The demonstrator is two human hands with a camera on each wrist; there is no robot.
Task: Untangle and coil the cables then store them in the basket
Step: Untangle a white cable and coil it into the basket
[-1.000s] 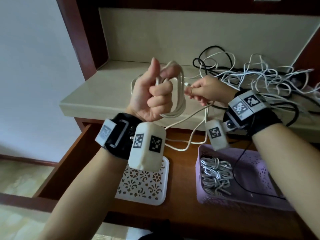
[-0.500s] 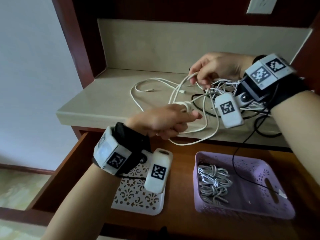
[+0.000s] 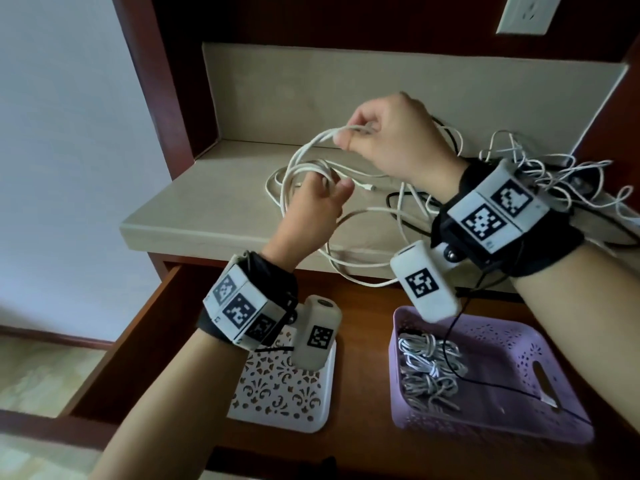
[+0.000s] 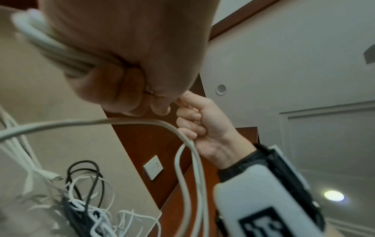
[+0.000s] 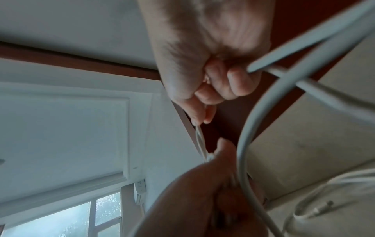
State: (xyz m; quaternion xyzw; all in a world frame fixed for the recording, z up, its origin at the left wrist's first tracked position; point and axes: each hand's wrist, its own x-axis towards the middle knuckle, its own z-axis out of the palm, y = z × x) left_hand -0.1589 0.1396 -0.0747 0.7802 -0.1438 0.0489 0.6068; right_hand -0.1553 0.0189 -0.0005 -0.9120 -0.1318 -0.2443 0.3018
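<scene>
My left hand (image 3: 327, 187) is raised over the beige shelf and grips several loops of a white cable (image 3: 294, 161); the left wrist view shows the fist (image 4: 129, 89) closed round the cable loops (image 4: 56, 49). Just above it, my right hand (image 3: 349, 136) pinches a strand of the same cable between thumb and forefinger, seen also in the right wrist view (image 5: 199, 118). Slack from the cable hangs in a loop over the shelf edge (image 3: 349, 271). The purple basket (image 3: 512, 327) stands in the open drawer and holds coiled white cables (image 3: 429, 368).
A tangle of white and black cables (image 3: 540, 174) lies on the shelf behind my right wrist. A white perforated tray (image 3: 277, 389) sits in the drawer left of the basket. A wall socket (image 3: 523, 12) is above the shelf.
My right hand left the tangle and swung left and up, bringing a strand over my left hand. My left hand rose from the shelf edge and turned upward with the loops.
</scene>
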